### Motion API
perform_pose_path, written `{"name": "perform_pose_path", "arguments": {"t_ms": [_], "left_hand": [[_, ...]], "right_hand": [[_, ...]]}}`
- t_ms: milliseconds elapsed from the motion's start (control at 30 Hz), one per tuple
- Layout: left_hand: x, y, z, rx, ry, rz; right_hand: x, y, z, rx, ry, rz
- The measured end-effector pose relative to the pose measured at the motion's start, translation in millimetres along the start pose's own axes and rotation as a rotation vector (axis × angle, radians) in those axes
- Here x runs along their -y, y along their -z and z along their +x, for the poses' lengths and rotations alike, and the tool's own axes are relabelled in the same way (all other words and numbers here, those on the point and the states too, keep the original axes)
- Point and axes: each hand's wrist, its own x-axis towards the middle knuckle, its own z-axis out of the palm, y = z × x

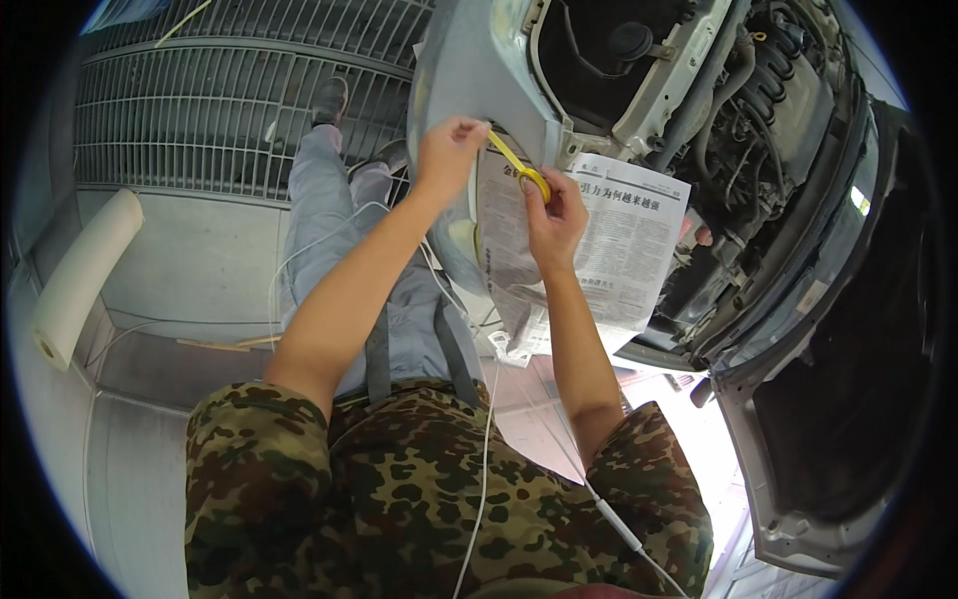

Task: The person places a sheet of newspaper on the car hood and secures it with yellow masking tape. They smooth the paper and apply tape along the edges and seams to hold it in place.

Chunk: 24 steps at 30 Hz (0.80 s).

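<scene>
Between my hands a short strip of yellow masking tape [506,150] is stretched, running from its roll up to the left. My right hand [559,222] is closed on the roll of masking tape [537,186], in front of a sheet of newspaper [629,235]. The free end of the strip is pinched in the fingertips of my left hand [449,155], beside the grey car bumper [469,70]. Newspaper hangs over the car's front edge, its upper side near the bumper's opening. Part of the sheet is hidden behind my right hand and forearm.
At right, the open engine bay [768,120] shows hoses and metal parts, with a raised dark hood [838,399] beyond. Metal floor grating [230,110] lies at upper left. A large pale roll [85,280] leans at the left wall. A white cable [489,439] hangs before my chest.
</scene>
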Motion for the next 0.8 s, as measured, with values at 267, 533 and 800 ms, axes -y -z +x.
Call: {"name": "perform_pose_path", "arguments": {"t_ms": [267,533,800], "left_hand": [[2.7,0.9,12.6,0.017,0.185,-0.173],[5.2,-7.8,3.5,0.066,0.209,-0.279],[2.2,-19.0,2.2,-0.009,0.216,-0.293]], "right_hand": [[0.4,5.9,3.6,-0.021,-0.051,0.185],[-7.7,6.4,1.7,-0.072,0.065,0.211],[-7.4,7.3,0.0,-0.081,0.046,0.157]]}}
